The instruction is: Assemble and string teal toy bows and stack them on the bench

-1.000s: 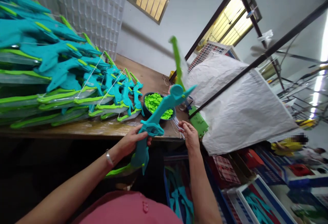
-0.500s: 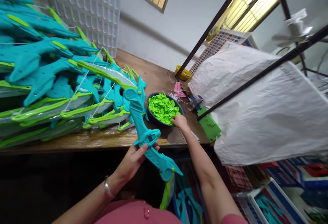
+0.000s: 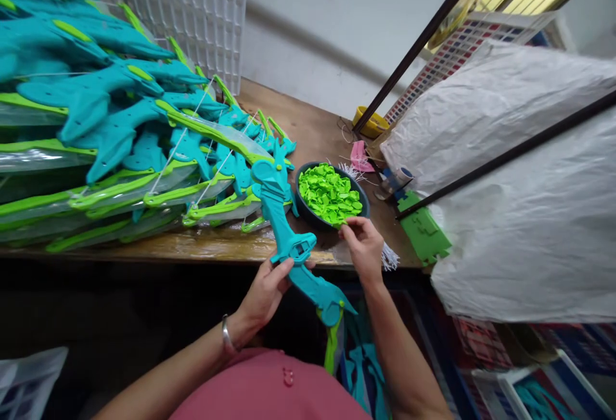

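My left hand [image 3: 267, 292] is closed around the middle of a teal toy bow [image 3: 282, 218], which slants from upper left to lower right. The bow has lime-green limbs and an oval opening in its grip, just above my thumb. My right hand [image 3: 366, 250] is at the near right rim of a dark round bowl [image 3: 364, 207]. Its thumb and fingertips pinch a small green plastic piece [image 3: 342, 222], mostly hidden by them. Many flat green pieces [image 3: 322, 190] of the same colour fill the bowl.
Strung teal bows [image 3: 120, 131] are piled high on the left of the wooden table [image 3: 308, 134]. A green block [image 3: 423, 231], a pink cloth [image 3: 360, 156] and a yellow tub [image 3: 371, 123] lie to the right. A dark pole [image 3: 423, 38] and white sheeting [image 3: 510, 215] stand beyond.
My right hand has drawn back from the pieces in the bowl to its near rim, with a green piece pinched in its fingers. My left hand still holds the bow. The view has shifted.
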Demonstrator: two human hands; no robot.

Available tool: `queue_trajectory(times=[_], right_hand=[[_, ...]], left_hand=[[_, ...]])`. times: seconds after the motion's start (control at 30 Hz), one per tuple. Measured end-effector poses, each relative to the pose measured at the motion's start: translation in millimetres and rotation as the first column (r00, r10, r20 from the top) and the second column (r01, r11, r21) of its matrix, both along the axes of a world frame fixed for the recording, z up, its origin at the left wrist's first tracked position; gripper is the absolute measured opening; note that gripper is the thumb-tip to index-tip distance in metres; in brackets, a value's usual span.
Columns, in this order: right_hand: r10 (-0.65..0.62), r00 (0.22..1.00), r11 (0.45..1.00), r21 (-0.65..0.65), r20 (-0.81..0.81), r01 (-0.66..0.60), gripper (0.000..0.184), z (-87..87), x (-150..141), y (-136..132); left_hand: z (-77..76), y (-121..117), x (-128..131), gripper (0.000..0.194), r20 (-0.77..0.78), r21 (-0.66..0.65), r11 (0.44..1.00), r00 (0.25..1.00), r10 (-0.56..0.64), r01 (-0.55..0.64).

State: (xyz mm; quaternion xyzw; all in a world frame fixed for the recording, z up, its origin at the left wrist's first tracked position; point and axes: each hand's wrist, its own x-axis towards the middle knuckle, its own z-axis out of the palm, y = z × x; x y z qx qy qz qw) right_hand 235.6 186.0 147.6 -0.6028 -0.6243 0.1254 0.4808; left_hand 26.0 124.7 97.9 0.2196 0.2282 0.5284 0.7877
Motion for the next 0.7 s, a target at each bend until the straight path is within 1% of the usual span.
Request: queue_trajectory(times=[0.03, 0.07, 0.1, 0.17, 0.23, 0.33, 0.43, 0.5, 0.6, 0.7], right_hand=[[0.019, 1.000, 0.999, 0.043, -0.011, -0.018, 0.015, 0.3, -11.4, -19.2], [0.041, 0.999, 0.993, 0.114, 0.008, -0.042, 0.010, 0.3, -22.3, -37.1], [0.066, 0.996, 0.977, 0.201, 0.064, -0.078, 0.006, 0.0, -32.0, -52.8], [0.097, 0.973, 0.928, 0.335, 0.208, -0.164, 0.015, -1.8, -46.6, -76.5], [0.101, 0.935, 0.887, 0.394, 0.340, -0.239, 0.025, -4.8, -53.8, -90.7], [0.059, 0.885, 0.863, 0.422, 0.461, -0.278, 0.029, -8.4, -54.0, -102.6], [0.030, 0.855, 0.866, 0.414, 0.518, -0.281, 0.029, -7.7, -50.8, -112.4], [0.027, 0.850, 0.872, 0.404, 0.526, -0.277, 0.029, -4.8, -50.0, -118.7], [0.035, 0.862, 0.893, 0.372, 0.505, -0.254, 0.028, 1.6, -51.2, -126.4], [0.046, 0.883, 0.922, 0.320, 0.468, -0.218, 0.021, 7.4, -53.0, -131.9]], left_hand=[[0.6, -1.5, 1.1, 0.037, -0.012, -0.004, 1.000, 1.000, 0.005, -0.005], [1.4, -3.5, 2.5, 0.036, -0.024, -0.007, 1.000, 1.000, 0.008, -0.009], [2.2, -5.9, 4.2, 0.035, -0.035, -0.009, 1.000, 0.999, 0.010, -0.010], [3.8, -11.5, 8.0, 0.034, -0.052, -0.013, 1.000, 0.999, 0.014, -0.015], [4.9, -17.5, 11.7, 0.035, -0.058, -0.008, 1.000, 0.998, 0.013, -0.014], [5.0, -25.3, 15.9, 0.036, -0.063, 0.025, 1.000, 0.998, -0.010, 0.012], [4.1, -30.7, 18.1, 0.034, -0.078, 0.040, 0.999, 0.997, -0.029, 0.032], [4.6, -33.4, 18.9, 0.035, -0.081, 0.056, 0.997, 0.996, -0.044, 0.048], [8.1, -37.1, 19.1, 0.036, -0.077, 0.095, 0.992, 0.994, -0.072, 0.079], [12.9, -40.5, 18.7, 0.038, -0.077, 0.098, 0.991, 0.994, -0.083, 0.090]])
